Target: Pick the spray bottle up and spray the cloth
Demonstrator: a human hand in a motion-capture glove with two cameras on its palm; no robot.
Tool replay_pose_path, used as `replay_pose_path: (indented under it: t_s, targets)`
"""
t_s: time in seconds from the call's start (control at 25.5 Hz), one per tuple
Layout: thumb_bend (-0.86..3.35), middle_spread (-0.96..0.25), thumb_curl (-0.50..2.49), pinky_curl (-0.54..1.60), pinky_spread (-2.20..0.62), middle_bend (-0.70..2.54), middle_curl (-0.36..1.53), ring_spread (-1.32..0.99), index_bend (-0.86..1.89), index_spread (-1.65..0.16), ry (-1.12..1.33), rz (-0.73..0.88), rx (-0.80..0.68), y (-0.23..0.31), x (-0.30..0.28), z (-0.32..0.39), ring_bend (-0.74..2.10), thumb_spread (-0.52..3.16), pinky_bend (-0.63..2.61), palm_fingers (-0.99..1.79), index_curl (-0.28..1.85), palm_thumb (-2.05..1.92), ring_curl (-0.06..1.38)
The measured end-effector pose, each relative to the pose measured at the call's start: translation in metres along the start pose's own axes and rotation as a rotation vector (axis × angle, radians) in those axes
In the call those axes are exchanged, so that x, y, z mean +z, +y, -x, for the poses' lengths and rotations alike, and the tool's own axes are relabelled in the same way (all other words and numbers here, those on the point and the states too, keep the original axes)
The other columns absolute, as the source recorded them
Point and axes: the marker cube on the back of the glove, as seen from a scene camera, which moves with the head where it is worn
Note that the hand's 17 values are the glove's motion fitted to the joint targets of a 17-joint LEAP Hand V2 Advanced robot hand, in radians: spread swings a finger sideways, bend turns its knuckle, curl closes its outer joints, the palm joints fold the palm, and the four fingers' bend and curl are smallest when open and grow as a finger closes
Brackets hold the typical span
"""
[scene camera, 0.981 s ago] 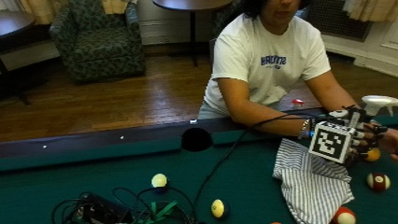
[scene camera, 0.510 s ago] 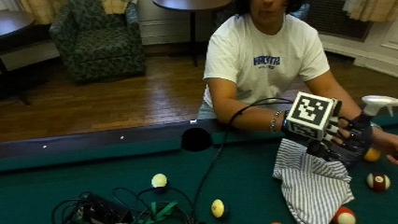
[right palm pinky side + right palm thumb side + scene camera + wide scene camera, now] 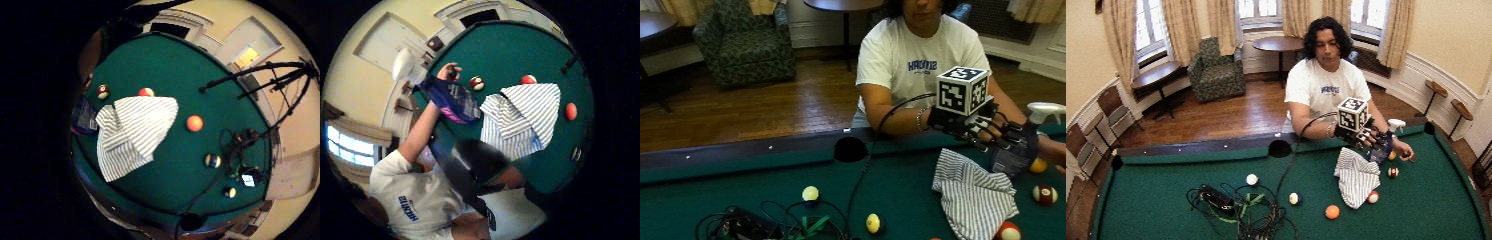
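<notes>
The spray bottle (image 3: pixel 1014 152) stands upright on the green table, dark blue with a white trigger head (image 3: pixel 1045 109). It also shows in the wide outside view (image 3: pixel 1381 146) and the thumb side palm view (image 3: pixel 454 102). A striped cloth (image 3: pixel 973 192) lies crumpled beside it (image 3: pixel 132 135). My gloved right hand (image 3: pixel 976 127) hovers above the cloth's far edge, just left of the bottle, with its fingers spread and holding nothing. The bare left hand (image 3: pixel 1054 152) rests on the table behind the bottle.
Billiard balls lie around the cloth: a maroon-striped one (image 3: pixel 1043 194), a red one (image 3: pixel 1008 231), an orange one (image 3: pixel 195 123). Two yellow balls (image 3: pixel 810 193) and a tangle of cables (image 3: pixel 766 227) sit to the left. A side pocket (image 3: pixel 850 149) lies in the near rail.
My gloved hand has lifted and drifted a little left, away from the bottle. The bottle and cloth stay where they were.
</notes>
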Motion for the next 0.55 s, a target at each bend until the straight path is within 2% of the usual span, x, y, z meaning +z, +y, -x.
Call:
replay_pose_path:
  t_s: [0.55]
  targets:
    - [-0.04,-0.14,0.38,0.36,0.24,0.19,0.34,-0.08,0.14,-0.48,-0.001,0.057,0.107,0.008,-0.006,-0.028,0.29,0.91,0.43,0.2,0.24,0.29,0.3]
